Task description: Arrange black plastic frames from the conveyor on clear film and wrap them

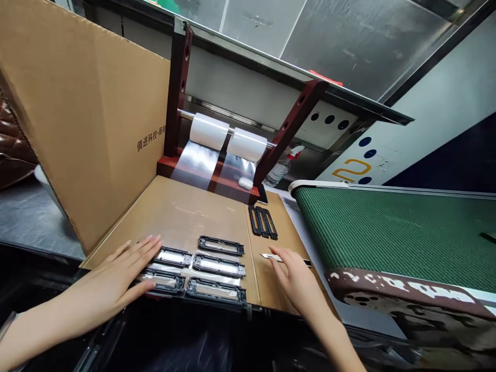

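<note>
1. Left hand (116,279): fingers spread flat, pressing on the black frames (201,271) lying under clear film (194,165) on the cardboard sheet (186,217).
2. Right hand (296,276): fingers loosely extended, touching the small blade (271,257), not pinching it.
3. Frames appear light, rigid, thin; grip by long edges.
4. Film: soft, slippery.

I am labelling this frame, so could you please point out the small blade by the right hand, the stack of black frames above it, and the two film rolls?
Blade (270,256): head view, on its bare metal tip.
Black frames (263,221): head view, middle of the stack.
Film rolls (209,131): head view, face of the left-hand roll.
</note>
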### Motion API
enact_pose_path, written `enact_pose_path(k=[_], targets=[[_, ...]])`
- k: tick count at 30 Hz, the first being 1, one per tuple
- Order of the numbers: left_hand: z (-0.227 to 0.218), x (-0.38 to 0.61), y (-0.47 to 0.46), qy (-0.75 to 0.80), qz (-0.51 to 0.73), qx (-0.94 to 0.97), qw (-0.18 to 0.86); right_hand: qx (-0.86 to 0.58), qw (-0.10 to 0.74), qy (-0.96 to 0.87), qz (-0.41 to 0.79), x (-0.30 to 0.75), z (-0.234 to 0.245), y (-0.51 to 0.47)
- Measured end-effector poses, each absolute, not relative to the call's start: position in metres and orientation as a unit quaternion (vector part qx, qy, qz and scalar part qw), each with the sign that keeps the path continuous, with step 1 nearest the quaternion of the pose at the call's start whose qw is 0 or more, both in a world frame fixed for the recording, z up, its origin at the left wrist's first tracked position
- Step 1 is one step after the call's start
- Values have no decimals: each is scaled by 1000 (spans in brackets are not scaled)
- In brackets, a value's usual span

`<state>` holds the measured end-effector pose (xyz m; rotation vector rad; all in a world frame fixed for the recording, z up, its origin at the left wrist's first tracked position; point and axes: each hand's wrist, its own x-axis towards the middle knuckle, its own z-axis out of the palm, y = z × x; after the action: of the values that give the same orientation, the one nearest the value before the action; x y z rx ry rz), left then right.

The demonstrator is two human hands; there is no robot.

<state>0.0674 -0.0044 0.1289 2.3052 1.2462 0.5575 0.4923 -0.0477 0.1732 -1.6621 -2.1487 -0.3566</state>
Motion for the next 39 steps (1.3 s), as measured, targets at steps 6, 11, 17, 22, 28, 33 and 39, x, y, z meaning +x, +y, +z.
enact_pose_path(k=[6,11,17,22,28,33,39], targets=[[110,61,3,393,200,897,21,-612,128,-757,-188,546,151,-62],[111,61,10,431,208,875,70,-600,106,-768,-197,549,151,-54],[135,87,20,376,219,896,89,-586,138,-774,-196,542,168,-50],[148,115,23,334,203,917,81,-550,156,-810,-134,498,196,-62],[147,131,26,318,153,934,63,-449,116,-883,-67,431,209,-64],[142,133,27,321,124,938,29,-405,84,-908,-69,408,199,-49],[144,133,24,316,133,939,31,-400,63,-912,-62,403,195,-42]])
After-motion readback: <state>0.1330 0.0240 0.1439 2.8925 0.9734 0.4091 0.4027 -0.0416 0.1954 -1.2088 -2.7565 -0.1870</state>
